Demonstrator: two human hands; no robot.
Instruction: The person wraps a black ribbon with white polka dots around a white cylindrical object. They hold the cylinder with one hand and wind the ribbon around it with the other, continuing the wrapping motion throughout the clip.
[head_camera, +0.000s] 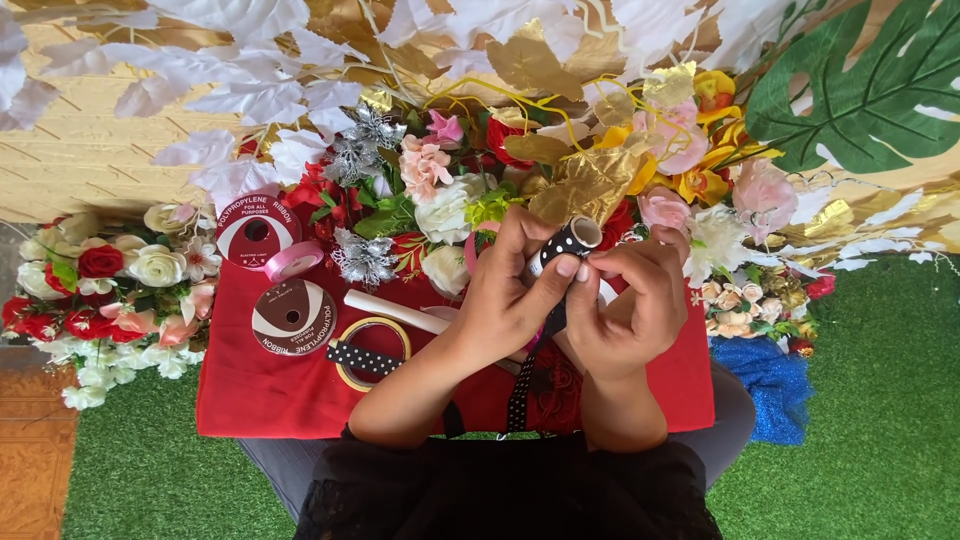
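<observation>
My left hand (510, 295) and my right hand (625, 300) meet over a red cloth (260, 385). Together they hold a small roll (572, 240) wrapped in black ribbon with white dots. My left thumb presses on the ribbon near the roll's top; my right fingers pinch its side. A loose tail of the dotted ribbon (520, 395) hangs down between my wrists toward my lap. The roll's pale open end points up and to the right.
On the cloth lie a pink ribbon spool (262, 240), a brown ribbon spool (292, 316), a yellow tape ring (373, 350) with a dotted ribbon piece, and a white stick (395, 311). Artificial flowers (100, 290) and gold leaves (585, 185) surround it. Green turf lies on both sides.
</observation>
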